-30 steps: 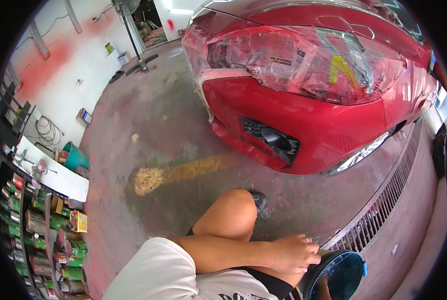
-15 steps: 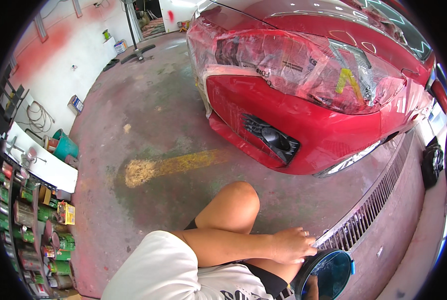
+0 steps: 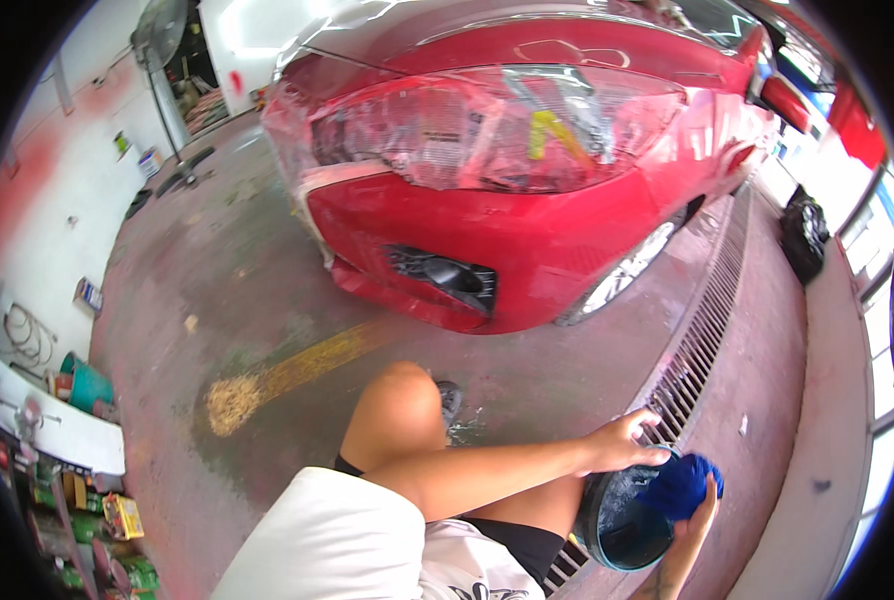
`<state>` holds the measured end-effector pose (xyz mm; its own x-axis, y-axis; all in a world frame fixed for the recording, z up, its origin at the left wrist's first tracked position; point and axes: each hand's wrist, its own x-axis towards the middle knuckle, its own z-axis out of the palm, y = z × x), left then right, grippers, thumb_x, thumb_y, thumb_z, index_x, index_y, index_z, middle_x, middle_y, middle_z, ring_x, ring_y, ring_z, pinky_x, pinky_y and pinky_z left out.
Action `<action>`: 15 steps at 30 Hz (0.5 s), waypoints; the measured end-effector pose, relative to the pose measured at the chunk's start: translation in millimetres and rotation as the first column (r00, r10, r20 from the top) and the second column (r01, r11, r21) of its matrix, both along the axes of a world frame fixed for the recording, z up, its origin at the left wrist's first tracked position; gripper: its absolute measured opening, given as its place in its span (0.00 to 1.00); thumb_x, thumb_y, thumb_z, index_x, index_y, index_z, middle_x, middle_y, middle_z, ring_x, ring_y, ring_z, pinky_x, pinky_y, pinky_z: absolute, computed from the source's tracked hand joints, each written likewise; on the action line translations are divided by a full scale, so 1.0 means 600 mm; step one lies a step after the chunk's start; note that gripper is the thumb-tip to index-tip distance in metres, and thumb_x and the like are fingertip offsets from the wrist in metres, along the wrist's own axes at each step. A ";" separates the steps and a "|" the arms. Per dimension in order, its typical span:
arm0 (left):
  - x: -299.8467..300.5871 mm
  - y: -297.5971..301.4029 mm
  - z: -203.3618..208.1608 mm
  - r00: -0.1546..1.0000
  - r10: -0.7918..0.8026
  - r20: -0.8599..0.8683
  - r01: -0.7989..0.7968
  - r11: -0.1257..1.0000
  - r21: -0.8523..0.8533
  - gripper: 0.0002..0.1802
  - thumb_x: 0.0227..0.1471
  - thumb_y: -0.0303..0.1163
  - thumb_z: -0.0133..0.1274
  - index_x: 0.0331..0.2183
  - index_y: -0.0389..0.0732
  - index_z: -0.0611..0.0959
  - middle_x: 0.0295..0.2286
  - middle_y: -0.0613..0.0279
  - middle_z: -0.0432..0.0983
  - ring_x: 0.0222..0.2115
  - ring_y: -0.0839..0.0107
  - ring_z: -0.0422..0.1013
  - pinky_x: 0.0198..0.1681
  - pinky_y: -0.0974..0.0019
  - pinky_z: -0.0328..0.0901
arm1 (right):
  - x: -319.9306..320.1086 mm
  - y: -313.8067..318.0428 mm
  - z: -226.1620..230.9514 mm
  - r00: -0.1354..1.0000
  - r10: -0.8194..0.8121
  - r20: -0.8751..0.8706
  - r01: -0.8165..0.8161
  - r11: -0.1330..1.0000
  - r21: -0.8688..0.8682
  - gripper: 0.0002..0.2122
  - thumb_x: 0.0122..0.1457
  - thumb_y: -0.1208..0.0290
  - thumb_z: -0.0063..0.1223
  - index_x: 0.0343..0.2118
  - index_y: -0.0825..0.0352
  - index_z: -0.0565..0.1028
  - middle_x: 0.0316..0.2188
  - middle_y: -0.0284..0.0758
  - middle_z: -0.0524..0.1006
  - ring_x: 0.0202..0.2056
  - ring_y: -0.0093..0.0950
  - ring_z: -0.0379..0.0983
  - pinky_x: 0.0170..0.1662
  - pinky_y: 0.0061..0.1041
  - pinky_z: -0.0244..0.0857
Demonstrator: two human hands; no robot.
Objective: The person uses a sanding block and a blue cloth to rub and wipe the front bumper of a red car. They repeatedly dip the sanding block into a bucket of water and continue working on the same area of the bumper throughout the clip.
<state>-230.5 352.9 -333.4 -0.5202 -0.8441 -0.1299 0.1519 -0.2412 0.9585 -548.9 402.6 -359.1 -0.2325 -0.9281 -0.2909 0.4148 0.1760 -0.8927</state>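
A dark bucket [image 3: 589, 520] with water in it stands beside my knees, at the floor grate. My right hand [image 3: 700, 515] grips a wet-looking blue cloth [image 3: 679, 488] above the bucket's right side. Across my lap reaches my left arm, and my left hand [image 3: 622, 443] is over the far rim with thumb and fingers apart, holding nothing. Ahead of me is a red car [image 3: 557, 235]; masking paper and clear film [image 3: 417, 135] cover its headlight area. Its bumper has a black fog-light recess [image 3: 447, 278].
A metal drain grate [image 3: 707, 345] runs along the floor at the right. A black plastic bag [image 3: 805, 232] lies by the right wall. To the left are a teal bucket [image 3: 87, 384], a shelf of cans and a fan stand [image 3: 167, 115]. Sawdust [image 3: 233, 404] lies on the floor.
My right hand has come up out of the bucket with the blue cloth. My left hand's fingers have spread at the rim. The view has swung right.
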 end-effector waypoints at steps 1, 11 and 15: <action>-0.027 -0.014 0.021 1.000 -0.020 -0.002 0.020 1.000 -0.004 0.56 0.57 0.54 0.71 0.74 0.45 0.60 0.69 0.32 0.59 0.69 0.46 0.62 0.67 0.46 0.64 | 0.031 -0.014 0.038 0.992 -0.117 -0.038 0.116 0.993 -0.021 0.22 0.68 0.56 0.62 0.58 0.67 0.80 0.49 0.43 0.86 0.44 0.40 0.87 0.49 0.41 0.84; 0.049 -0.150 0.047 0.620 0.231 -0.750 -0.034 0.963 0.268 0.33 0.63 0.55 0.63 0.60 0.44 0.79 0.52 0.58 0.82 0.51 0.62 0.80 0.56 0.50 0.76 | 0.339 -0.211 0.150 0.707 -0.048 -0.705 -0.354 0.839 -0.413 0.25 0.82 0.54 0.37 0.63 0.72 0.75 0.51 0.46 0.82 0.53 0.36 0.77 0.61 0.34 0.67; 0.183 -0.155 0.102 0.701 0.457 -0.547 -0.501 0.862 0.078 0.23 0.57 0.30 0.67 0.54 0.40 0.81 0.46 0.59 0.85 0.44 0.65 0.83 0.52 0.56 0.78 | 0.420 -0.183 0.216 0.659 -0.067 -0.749 -0.293 0.894 -0.337 0.24 0.81 0.53 0.37 0.63 0.67 0.77 0.42 0.46 0.82 0.44 0.35 0.79 0.53 0.34 0.72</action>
<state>-120.4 259.7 -272.2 -0.0081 -0.9938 0.1105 0.7137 0.0717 0.6968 -297.1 292.8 -229.8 -0.0824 -0.9433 0.3216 -0.3970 -0.2650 -0.8787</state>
